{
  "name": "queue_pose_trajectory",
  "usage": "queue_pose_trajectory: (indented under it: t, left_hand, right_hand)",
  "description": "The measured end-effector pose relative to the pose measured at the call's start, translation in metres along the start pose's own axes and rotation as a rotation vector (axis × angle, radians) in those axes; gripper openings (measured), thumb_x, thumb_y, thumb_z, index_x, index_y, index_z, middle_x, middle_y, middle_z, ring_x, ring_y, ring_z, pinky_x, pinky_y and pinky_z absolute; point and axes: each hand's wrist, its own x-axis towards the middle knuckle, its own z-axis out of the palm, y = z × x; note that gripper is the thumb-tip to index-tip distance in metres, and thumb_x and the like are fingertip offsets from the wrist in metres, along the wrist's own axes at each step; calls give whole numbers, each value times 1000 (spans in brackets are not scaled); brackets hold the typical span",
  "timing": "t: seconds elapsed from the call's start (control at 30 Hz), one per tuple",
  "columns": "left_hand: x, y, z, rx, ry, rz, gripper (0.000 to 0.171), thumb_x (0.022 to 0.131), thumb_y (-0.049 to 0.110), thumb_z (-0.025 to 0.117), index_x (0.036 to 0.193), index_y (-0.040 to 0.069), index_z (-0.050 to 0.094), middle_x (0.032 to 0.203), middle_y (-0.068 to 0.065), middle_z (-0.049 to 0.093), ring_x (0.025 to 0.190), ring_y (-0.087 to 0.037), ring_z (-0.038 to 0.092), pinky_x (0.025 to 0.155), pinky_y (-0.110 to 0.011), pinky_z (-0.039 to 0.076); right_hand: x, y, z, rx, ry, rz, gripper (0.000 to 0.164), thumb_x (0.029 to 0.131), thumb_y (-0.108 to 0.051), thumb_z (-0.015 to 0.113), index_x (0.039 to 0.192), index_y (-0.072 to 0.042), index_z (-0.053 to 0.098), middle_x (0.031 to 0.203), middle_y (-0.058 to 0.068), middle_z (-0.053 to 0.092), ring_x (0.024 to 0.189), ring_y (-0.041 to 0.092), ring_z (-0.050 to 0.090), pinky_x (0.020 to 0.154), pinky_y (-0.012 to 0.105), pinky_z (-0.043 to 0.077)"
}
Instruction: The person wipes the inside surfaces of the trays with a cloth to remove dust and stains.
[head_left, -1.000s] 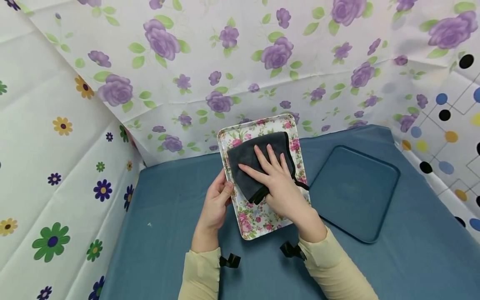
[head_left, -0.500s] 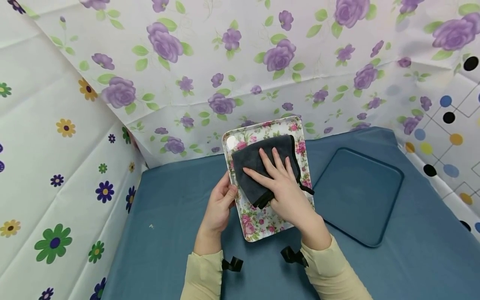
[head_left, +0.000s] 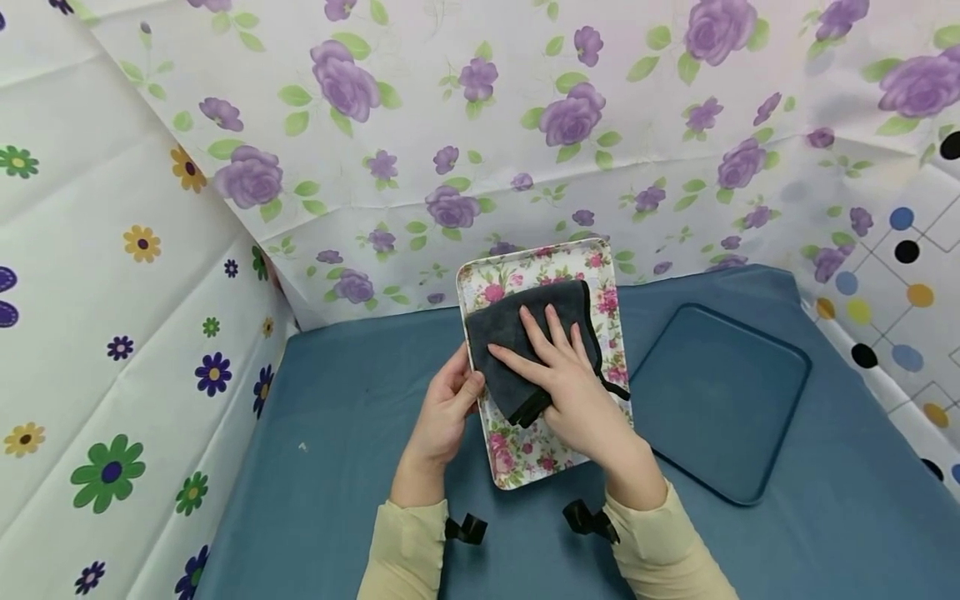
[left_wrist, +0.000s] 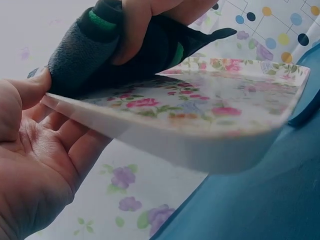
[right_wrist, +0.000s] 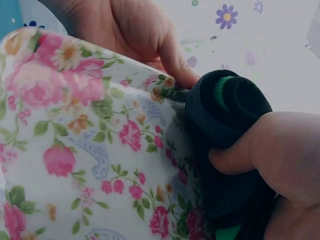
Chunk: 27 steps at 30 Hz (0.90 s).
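Note:
A floral rectangular tray with a raised rim is held tilted up over the table. My left hand grips its left edge, thumb on the rim and fingers underneath, as the left wrist view shows. A dark grey cleaning cloth with black edging lies folded against the tray's face. Spread fingers of my right hand press it there. In the right wrist view, the right thumb tucks against the rolled fold of the cloth, which shows some green inside.
A dark blue tray lies flat on the blue tablecloth, right of the floral tray. A purple-flowered sheet rises behind. Patterned sheets flank both sides, and a small pale mark shows at left.
The whole scene has shifted slightly right and down in the head view. The cloth has slid a little toward the tray's left rim and lower, the right hand moving with it.

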Motion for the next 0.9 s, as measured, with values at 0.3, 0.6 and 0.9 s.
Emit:
queue_pose_trajectory:
  t: [0.3, 0.6, 0.9]
  left_hand:
    - [-1, -1, -1, -8, -8, 40, 65, 114, 32, 53, 171, 13, 27, 136, -1, 72, 103, -12, 73, 83, -28, 61]
    - [-2, -2, 2, -30, -19, 25, 59, 117, 22, 45, 172, 11, 24, 152, -7, 61, 121, -18, 70, 94, -35, 61]
    - [2, -3, 1, -16, -11, -6, 55, 119, 19, 38, 172, 11, 23, 157, -10, 56, 123, -20, 70, 97, -38, 60]
  right_hand:
    - [-1, -9, 5, -17, 3, -37, 121, 67, 33, 56, 166, -34, 42, 180, 2, 0, 163, 32, -13, 127, 66, -4]
    - [-4, -6, 4, 6, -2, -12, 120, 67, 32, 55, 165, -36, 43, 180, -1, 0, 164, 30, -13, 127, 66, -4]
    - [-5, 4, -5, 15, -19, 17, 118, 69, 33, 49, 164, -37, 45, 180, -3, 2, 164, 29, -12, 127, 65, -5]
